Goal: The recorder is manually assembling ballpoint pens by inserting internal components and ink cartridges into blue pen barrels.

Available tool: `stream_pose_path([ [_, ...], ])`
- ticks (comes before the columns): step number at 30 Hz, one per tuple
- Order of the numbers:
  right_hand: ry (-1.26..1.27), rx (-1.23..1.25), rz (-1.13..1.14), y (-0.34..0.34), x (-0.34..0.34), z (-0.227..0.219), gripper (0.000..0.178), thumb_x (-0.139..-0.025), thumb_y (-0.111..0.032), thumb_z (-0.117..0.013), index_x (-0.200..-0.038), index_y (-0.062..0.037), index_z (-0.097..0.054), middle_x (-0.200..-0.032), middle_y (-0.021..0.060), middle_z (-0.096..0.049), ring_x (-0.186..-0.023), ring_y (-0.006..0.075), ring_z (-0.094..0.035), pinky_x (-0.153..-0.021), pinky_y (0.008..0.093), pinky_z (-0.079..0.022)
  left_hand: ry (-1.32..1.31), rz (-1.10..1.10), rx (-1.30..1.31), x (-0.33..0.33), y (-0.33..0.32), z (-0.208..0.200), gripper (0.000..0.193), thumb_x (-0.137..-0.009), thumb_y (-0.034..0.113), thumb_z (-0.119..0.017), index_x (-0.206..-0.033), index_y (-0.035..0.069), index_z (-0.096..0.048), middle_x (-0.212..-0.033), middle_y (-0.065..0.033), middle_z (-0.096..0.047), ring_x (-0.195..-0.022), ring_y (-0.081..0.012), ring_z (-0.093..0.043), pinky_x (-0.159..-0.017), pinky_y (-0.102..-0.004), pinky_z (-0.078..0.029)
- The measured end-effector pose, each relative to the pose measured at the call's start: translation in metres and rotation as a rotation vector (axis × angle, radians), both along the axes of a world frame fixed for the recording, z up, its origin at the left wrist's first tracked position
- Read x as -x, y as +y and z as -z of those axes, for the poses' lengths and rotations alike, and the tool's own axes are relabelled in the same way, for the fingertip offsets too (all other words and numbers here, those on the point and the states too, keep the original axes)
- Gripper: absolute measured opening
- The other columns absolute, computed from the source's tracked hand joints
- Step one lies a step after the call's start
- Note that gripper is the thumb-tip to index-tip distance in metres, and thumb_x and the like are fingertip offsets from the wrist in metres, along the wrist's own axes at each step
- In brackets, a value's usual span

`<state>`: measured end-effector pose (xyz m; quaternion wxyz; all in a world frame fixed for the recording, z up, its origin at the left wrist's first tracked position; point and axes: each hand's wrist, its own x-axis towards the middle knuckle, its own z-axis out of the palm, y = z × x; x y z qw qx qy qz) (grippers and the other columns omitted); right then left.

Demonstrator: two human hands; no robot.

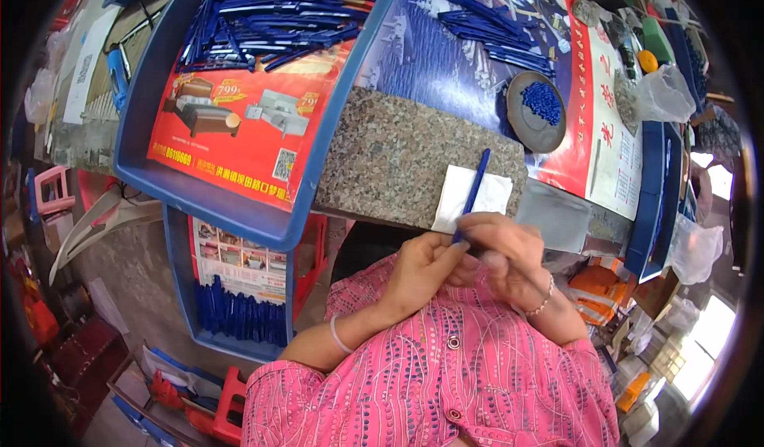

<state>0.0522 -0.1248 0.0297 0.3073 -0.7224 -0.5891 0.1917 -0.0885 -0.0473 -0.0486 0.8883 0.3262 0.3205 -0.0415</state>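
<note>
A slender blue pen [477, 180] slants over a folded white paper [497, 194] at the counter's front edge. Its lower end runs in between my hands, close to my chest. My left hand [430, 265] is closed, thumb and fingers pinching that lower end. From the other side my right hand [509, 244] bends over, its curled fingertips closed around the pen and covering part of it. Slight blur hides whether a small part is also in those fingers. Beyond the paper, a round dark dish [529, 134] holds a heap of small blue pieces [541, 102].
Left of my hands, a blue tray [211, 203] holds many blue pens [270, 17]; a lower blue bin [239, 350] holds more. Loose pens [501, 33] lie on the poster behind the dish. A blue box [656, 200] and plastic bag [664, 94] stand at right.
</note>
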Motion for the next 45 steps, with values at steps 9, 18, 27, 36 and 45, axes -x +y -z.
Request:
stream_pose_path([
  [9, 0.306, 0.049, 0.262, -0.005, -0.006, 0.010, 0.033, -0.095, -0.028, -0.042, -0.095, -0.0009, -0.061, -0.089, 0.0140, -0.065, -0.069, 0.0212, -0.064, -0.061, 0.0289, -0.049, 0.004, -0.061, 0.050, -0.003, 0.000, 0.009, 0.021, -0.092, 0.016, -0.052, -0.093, -0.005, -0.058, -0.081, -0.0125, -0.066, -0.069, -0.0172, -0.066, -0.061, -0.0247, -0.055],
  [18, 0.325, -0.047, 0.275, -0.010, -0.007, 0.008, 0.046, -0.096, -0.037, -0.036, -0.095, 0.0029, -0.059, -0.096, 0.0148, -0.064, -0.062, 0.0097, -0.052, -0.054, 0.0213, -0.042, 0.016, -0.067, 0.025, -0.005, 0.000, 0.006, 0.021, -0.092, 0.017, -0.053, -0.092, -0.004, -0.057, -0.078, -0.0119, -0.066, -0.066, -0.0157, -0.065, -0.058, -0.0247, -0.053],
  [27, -0.103, 0.021, -0.073, 0.011, -0.003, -0.014, 0.029, -0.082, -0.011, -0.055, -0.110, -0.0038, -0.053, -0.081, 0.0128, -0.061, -0.059, 0.0276, -0.059, -0.052, 0.0311, -0.048, -0.007, -0.092, 0.060, 0.002, 0.001, 0.005, 0.022, -0.092, 0.017, -0.052, -0.091, -0.004, -0.058, -0.078, -0.0109, -0.066, -0.066, -0.0148, -0.064, -0.059, -0.0246, -0.053],
  [36, 0.116, 0.046, 0.060, 0.010, -0.008, -0.008, 0.027, -0.079, -0.009, -0.054, -0.104, -0.0025, -0.060, -0.088, 0.0178, -0.064, -0.073, 0.0299, -0.064, -0.062, 0.0347, -0.050, 0.010, -0.104, 0.055, -0.002, 0.003, 0.013, 0.022, -0.092, 0.015, -0.052, -0.089, -0.006, -0.058, -0.078, -0.0114, -0.066, -0.065, -0.0156, -0.065, -0.058, -0.0250, -0.053],
  [45, 0.214, -0.038, 0.041, 0.007, -0.014, 0.025, 0.020, -0.089, -0.020, -0.052, -0.097, -0.0027, -0.056, -0.077, 0.0127, -0.059, -0.066, 0.0282, -0.061, -0.057, 0.0346, -0.048, -0.003, -0.026, -0.012, -0.006, 0.000, 0.010, 0.019, -0.092, 0.014, -0.052, -0.086, -0.004, -0.057, -0.076, -0.0115, -0.065, -0.064, -0.0168, -0.065, -0.058, -0.0250, -0.053],
])
